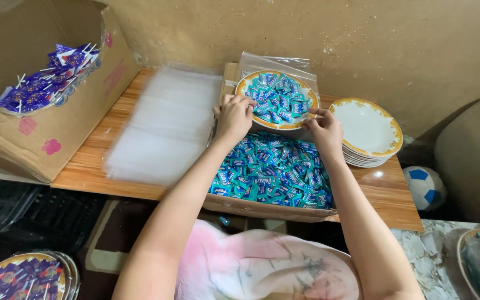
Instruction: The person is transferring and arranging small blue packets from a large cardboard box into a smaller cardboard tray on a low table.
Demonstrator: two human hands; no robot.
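A cardboard box (40,116) at the far left holds purple lollipops (45,80). Beside it a stack of clear plastic bags (165,125) lies on the wooden table (387,194). The left hand (233,118) grips the near-left rim of a plate (277,98), fingers curled together on its edge. The plate is round, white with a gold border, heaped with teal wrapped candies; being round, it has no long axis and sits level, face up, above a box of candies (273,169). The right hand (323,129) pinches its right rim. A stack of empty plates (369,130) stands just beside.
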